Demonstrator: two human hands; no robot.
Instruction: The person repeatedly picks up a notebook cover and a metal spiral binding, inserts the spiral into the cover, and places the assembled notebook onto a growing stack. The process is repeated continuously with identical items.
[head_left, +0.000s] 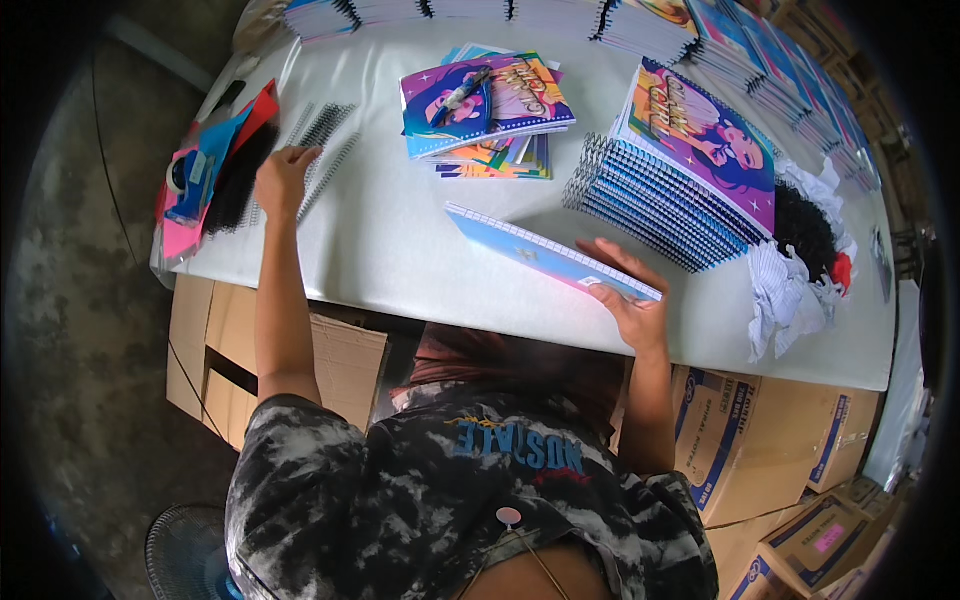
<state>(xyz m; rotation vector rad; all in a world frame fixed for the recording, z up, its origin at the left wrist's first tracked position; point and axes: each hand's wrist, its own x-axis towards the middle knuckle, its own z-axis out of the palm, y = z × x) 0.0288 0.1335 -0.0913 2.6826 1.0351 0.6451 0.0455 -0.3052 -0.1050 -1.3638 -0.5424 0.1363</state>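
Observation:
My right hand (632,295) grips a thin, unbound notebook (545,252) by its right end, thumb on the near side and fingers behind. The notebook has a blue and pink cover, is tilted on its edge and shows a row of punched holes along its upper edge. At the left, my left hand (284,180) is closed, its fingertips pinched at the loose black spiral binding coils (330,125) lying on the table. Part of the coils is hidden behind the hand.
A tall stack of spiral-bound notebooks (690,150) stands right of centre. Unbound notebooks (530,100) lie in the middle with blue-handled pliers (463,95) on top. A blue tape dispenser (190,190) sits left, crumpled cloth (795,300) right, and more notebook stacks (650,35) line the back.

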